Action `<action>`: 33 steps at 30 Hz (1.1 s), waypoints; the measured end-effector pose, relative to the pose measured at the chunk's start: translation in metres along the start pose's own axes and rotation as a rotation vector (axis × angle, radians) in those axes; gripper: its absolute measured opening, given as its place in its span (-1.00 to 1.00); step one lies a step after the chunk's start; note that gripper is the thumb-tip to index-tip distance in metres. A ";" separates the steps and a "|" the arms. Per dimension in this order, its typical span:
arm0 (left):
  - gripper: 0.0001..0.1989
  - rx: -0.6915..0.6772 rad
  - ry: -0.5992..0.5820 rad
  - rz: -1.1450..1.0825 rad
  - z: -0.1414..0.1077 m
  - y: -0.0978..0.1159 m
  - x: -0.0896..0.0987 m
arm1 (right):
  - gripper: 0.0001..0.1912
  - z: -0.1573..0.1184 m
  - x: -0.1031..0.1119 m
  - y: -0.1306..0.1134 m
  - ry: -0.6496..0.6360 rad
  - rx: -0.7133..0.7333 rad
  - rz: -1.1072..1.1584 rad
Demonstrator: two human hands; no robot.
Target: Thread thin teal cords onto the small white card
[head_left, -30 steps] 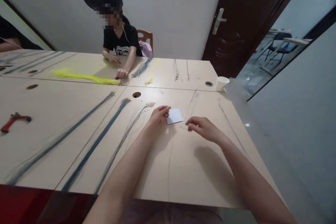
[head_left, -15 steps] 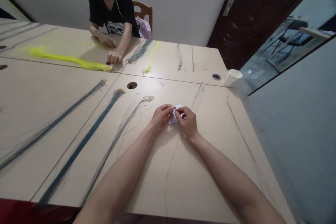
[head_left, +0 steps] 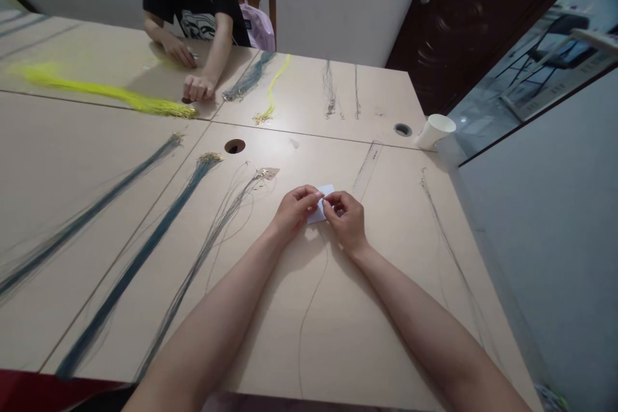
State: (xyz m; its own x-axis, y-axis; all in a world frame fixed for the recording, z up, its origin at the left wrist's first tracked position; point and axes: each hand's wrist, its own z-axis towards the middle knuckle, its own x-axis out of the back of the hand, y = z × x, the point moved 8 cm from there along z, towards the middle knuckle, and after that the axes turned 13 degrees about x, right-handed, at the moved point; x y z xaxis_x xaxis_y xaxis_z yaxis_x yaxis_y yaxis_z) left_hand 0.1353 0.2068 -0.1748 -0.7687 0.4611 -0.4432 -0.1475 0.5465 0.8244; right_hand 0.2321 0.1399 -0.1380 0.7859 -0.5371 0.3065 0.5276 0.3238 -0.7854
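Pictured at centre frame with left hand [head_left: 315, 198] and right hand [head_left: 330, 201] pinched closed, with anything gripped too small to make out, over a flat white card [head_left: 316, 215], above a wispy, curving thread [head_left: 302, 328] and below a clear ruler [head_left: 367, 168].

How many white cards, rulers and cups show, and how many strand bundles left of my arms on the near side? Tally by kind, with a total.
White card: 1
Ruler: 1
Cup: 1
Strand bundles: 3
Total: 6
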 end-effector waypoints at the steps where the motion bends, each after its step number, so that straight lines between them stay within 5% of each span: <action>1: -0.84 -0.008 -0.004 0.006 0.000 0.000 -0.001 | -0.92 0.000 0.000 0.000 0.005 -0.003 0.004; 15: -0.93 -0.415 0.139 0.408 -0.023 0.039 -0.007 | -0.95 0.003 0.003 -0.003 -0.023 0.039 0.018; 33: -0.95 -0.690 0.181 0.813 -0.032 0.043 -0.018 | -0.96 0.002 0.003 0.003 -0.014 0.003 0.075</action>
State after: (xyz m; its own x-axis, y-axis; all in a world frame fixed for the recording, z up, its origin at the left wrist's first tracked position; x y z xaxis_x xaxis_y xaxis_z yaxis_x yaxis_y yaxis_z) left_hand 0.1234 0.1994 -0.1202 -0.8668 0.3666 0.3381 0.1733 -0.4142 0.8935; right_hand 0.2366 0.1412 -0.1385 0.8274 -0.5006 0.2545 0.4682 0.3647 -0.8048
